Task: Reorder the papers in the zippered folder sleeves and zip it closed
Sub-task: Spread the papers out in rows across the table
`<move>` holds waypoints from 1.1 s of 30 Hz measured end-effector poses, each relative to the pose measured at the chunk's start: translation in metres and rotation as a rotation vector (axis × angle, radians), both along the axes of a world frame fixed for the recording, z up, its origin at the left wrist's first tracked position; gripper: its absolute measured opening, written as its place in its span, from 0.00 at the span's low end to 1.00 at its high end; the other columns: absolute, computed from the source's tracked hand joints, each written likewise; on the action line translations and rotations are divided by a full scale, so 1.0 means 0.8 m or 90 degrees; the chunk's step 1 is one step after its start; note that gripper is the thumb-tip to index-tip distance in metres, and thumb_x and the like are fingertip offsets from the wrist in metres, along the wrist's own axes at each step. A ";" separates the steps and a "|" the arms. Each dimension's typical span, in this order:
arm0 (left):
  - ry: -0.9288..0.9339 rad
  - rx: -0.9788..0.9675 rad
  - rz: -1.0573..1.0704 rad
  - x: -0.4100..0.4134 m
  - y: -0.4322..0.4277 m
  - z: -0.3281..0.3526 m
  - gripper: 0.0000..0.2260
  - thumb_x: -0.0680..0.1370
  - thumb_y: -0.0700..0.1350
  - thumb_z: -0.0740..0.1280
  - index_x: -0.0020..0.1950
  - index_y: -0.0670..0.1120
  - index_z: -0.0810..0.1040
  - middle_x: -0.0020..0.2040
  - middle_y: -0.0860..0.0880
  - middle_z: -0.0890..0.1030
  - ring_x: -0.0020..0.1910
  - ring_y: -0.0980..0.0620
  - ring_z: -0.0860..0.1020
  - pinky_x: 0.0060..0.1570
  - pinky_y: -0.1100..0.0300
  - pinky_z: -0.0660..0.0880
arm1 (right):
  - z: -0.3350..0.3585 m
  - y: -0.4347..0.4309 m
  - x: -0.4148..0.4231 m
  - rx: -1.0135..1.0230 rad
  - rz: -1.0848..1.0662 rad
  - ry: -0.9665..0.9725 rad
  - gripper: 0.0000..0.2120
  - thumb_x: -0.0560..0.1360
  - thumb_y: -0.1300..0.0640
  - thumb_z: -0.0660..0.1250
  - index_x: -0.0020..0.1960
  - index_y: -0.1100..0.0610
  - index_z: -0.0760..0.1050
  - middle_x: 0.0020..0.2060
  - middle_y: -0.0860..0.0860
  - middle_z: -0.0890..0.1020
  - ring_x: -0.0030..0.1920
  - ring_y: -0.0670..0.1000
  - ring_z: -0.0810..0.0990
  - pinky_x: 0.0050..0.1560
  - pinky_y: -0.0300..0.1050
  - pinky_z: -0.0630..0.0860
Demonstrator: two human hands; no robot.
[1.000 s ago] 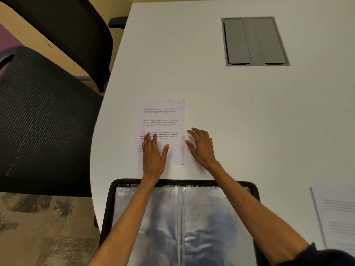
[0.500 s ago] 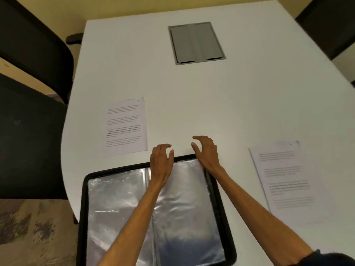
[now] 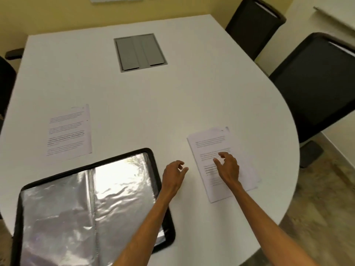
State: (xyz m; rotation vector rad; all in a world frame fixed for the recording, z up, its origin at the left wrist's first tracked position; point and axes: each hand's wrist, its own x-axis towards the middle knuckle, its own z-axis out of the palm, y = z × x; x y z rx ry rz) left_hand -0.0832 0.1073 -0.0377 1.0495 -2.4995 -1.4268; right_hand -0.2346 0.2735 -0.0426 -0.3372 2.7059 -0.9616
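Observation:
The black zippered folder (image 3: 21,191) lies open at the near left of the white table (image 3: 172,104), its clear plastic sleeves (image 3: 119,181) shining. One printed sheet (image 3: 68,131) lies beyond the folder to the left. A small stack of printed papers (image 3: 209,143) lies to the folder's right. My right hand (image 3: 228,167) hovers over this stack with fingers loosely curled, holding nothing. My left hand (image 3: 173,175) hangs between folder and stack, fingers relaxed and empty.
A grey cable hatch (image 3: 140,52) is set into the table's far middle. Black office chairs stand at the right (image 3: 317,83), far right (image 3: 253,22) and left edge (image 3: 5,79). The table's rounded edge curves close past the paper stack.
Both hands left the sheet on the left, passed over the folder's top edge, and now sit to the right by the paper stack. My view swung right.

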 end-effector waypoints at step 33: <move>-0.164 0.112 0.125 -0.043 0.043 -0.041 0.15 0.80 0.49 0.65 0.40 0.40 0.80 0.38 0.46 0.82 0.38 0.45 0.82 0.43 0.49 0.82 | -0.025 0.087 -0.046 0.147 -0.161 -0.021 0.06 0.76 0.59 0.67 0.47 0.59 0.83 0.51 0.57 0.80 0.52 0.58 0.78 0.53 0.49 0.67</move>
